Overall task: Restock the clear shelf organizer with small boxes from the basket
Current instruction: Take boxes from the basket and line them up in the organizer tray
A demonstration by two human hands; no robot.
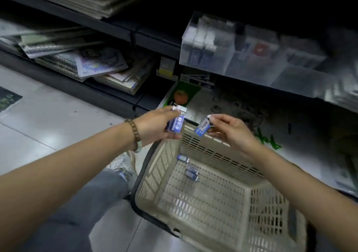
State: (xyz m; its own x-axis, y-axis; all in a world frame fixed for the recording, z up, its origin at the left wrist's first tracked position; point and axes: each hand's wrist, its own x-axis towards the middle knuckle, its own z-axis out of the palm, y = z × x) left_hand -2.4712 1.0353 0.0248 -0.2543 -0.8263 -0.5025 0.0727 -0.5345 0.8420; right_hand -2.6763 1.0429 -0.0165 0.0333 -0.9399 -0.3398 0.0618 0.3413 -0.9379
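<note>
Working over the basket [158, 166]
Curling left hand [155, 124] around a small blue-and-white box [175, 124], pinching a matching box [202, 128] in right hand [232, 133], above basket's far rim.

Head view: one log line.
left hand: grips blue-white small boxes | right hand: pinches one blue-white box | beige plastic basket: loose boxes inside | clear shelf organizer: untouched

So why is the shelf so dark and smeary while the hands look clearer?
Head view: dim light, upper right corner nearly black; the clear organizer and the notebooks smear with motion blur; the left hand gripping a blue box and the right hand pinching a second box look crisper.
</note>
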